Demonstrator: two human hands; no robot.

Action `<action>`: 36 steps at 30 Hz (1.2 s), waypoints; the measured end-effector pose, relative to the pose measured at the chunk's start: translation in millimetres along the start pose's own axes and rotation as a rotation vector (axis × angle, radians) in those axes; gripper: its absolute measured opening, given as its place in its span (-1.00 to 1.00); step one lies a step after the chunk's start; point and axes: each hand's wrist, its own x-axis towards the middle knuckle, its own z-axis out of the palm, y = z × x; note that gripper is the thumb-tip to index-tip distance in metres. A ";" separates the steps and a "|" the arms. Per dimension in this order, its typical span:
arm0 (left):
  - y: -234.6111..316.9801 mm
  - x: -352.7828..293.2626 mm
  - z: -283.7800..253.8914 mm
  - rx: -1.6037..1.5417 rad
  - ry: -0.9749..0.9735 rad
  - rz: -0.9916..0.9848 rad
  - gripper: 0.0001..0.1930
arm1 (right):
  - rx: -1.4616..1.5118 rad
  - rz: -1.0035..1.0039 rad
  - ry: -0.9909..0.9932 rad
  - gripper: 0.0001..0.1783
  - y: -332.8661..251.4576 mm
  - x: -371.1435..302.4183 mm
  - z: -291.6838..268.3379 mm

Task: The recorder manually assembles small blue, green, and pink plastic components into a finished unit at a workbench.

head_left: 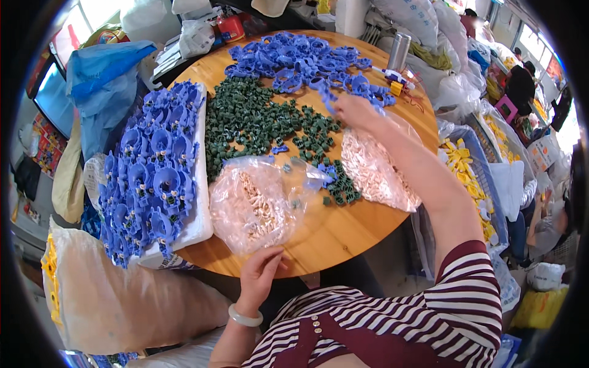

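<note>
My right hand [357, 113] reaches across the round table, its fingers closed on a blue plastic piece [326, 97] that looks smeared by motion. Just beyond it spreads a heap of blue ring-shaped plastic parts [294, 55]. Small dark green plastic parts [245, 116] lie piled at the middle left. At the near table edge rests my left hand [260, 276], thumb and fingers slightly apart, with nothing seen in it. Close to that hand is a clear bag of small pale pink pieces [261, 211]. Another clear bag of pale pink pieces [374, 165] lies under my right forearm.
A white foam tray [201, 184] on the left carries rows of blue assembled parts [147, 165]. A steel flask [399, 52] stands at the far right of the wooden table [294, 260]. To the right is a crate of yellow parts [460, 162]. A large sack [135, 297] sits lower left.
</note>
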 end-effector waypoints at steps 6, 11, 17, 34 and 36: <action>26.9 17.8 12.1 -0.261 -0.123 -0.283 -0.62 | 0.184 -0.701 0.126 -0.88 -72.4 -91.2 -75.1; 21.2 29.8 34.9 -1.076 -0.576 -0.563 -0.39 | -0.021 -1.232 -0.009 -0.80 -130.1 -177.6 -63.8; 0.9 20.6 43.6 -1.074 -0.520 -0.606 -0.45 | 0.049 -1.169 0.031 -0.79 -127.9 -193.4 -43.6; 13.7 4.2 41.4 -0.912 -0.190 -0.401 -0.45 | 0.093 -0.505 -0.026 -0.86 -101.5 -164.7 8.8; 9.3 4.1 38.6 -0.935 -0.168 -0.395 -0.46 | 0.207 -0.521 0.023 -0.86 -101.4 -170.4 6.5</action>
